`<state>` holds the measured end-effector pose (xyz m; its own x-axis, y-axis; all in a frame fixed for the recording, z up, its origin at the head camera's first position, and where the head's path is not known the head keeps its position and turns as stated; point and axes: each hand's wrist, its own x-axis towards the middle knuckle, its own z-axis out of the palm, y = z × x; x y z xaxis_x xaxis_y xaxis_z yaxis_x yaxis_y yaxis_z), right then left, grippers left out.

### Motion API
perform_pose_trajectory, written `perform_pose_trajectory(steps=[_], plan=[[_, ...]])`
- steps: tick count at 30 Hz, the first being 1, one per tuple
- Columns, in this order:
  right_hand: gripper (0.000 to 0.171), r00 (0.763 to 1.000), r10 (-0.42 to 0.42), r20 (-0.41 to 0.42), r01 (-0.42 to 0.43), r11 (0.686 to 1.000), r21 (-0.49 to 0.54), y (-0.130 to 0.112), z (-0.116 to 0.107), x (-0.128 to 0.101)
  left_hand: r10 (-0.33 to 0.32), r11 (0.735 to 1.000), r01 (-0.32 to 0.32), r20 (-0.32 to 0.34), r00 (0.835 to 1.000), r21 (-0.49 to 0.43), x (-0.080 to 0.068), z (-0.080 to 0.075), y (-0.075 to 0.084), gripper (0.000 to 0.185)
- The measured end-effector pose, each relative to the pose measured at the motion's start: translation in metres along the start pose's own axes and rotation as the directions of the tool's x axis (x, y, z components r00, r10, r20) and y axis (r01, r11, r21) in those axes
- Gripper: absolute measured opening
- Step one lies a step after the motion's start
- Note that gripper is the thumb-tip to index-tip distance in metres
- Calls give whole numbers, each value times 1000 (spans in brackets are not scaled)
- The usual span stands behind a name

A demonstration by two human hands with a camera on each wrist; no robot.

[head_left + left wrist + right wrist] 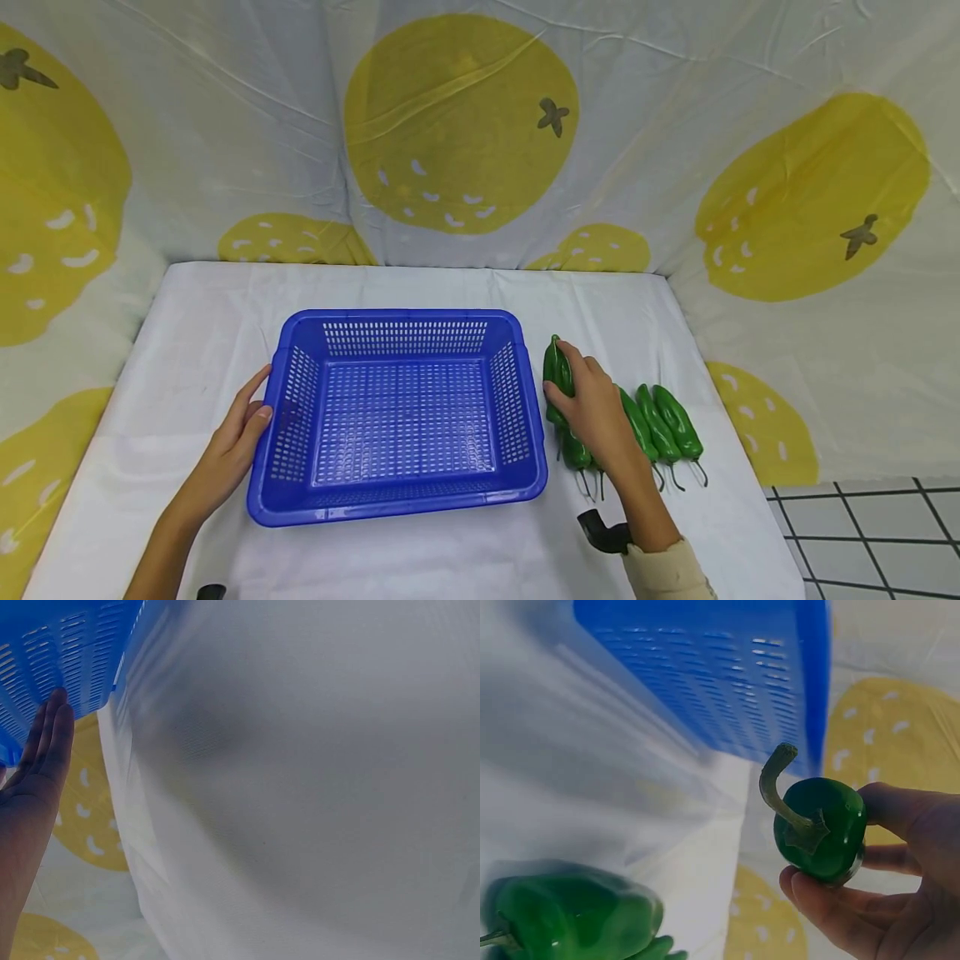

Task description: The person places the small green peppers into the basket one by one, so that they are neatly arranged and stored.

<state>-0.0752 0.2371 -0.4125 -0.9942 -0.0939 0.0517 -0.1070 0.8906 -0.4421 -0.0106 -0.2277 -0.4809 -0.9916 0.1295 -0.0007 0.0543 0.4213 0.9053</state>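
A blue plastic basket (405, 502) with slotted walls stands bare inside on the white cloth. My left hand (231, 446) is at its left side, the fingers straight along the outer wall (71, 656) and the thumb right at the rim. Right of the basket, my right hand (596, 408) pinches a long green pepper (557, 371) between thumb and fingers. The right wrist view shows that pepper's curved stem (772, 784) pointing away from the palm, beside the basket's wall (705, 660). Several more green peppers (677, 421) lie in a row under and beyond this hand, partly hidden by it.
White cloth (420, 558) covers the table. Behind and at both sides hang pale sheets with yellow fruit prints (461, 125). A tiled floor (870, 533) shows at the lower right. One pepper (577, 915) lies close below the right hand in its wrist view.
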Motion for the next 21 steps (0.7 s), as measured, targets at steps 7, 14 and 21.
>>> perform_pose_trajectory(steps=[7,14,21], plan=[[64,999,-29,-26,29,999,-13,-15,-4,7,-4,1000,4,-3,1000,3,0,1,0,57],[65,1000,-23,12,23,1000,12,-33,-8,16,4,1000,-4,-3,1000,-1,0,1,0,57],[65,998,-44,42,42,998,48,-52,-3,26,6,1000,-6,-7,1000,-8,0,1,-1,57]])
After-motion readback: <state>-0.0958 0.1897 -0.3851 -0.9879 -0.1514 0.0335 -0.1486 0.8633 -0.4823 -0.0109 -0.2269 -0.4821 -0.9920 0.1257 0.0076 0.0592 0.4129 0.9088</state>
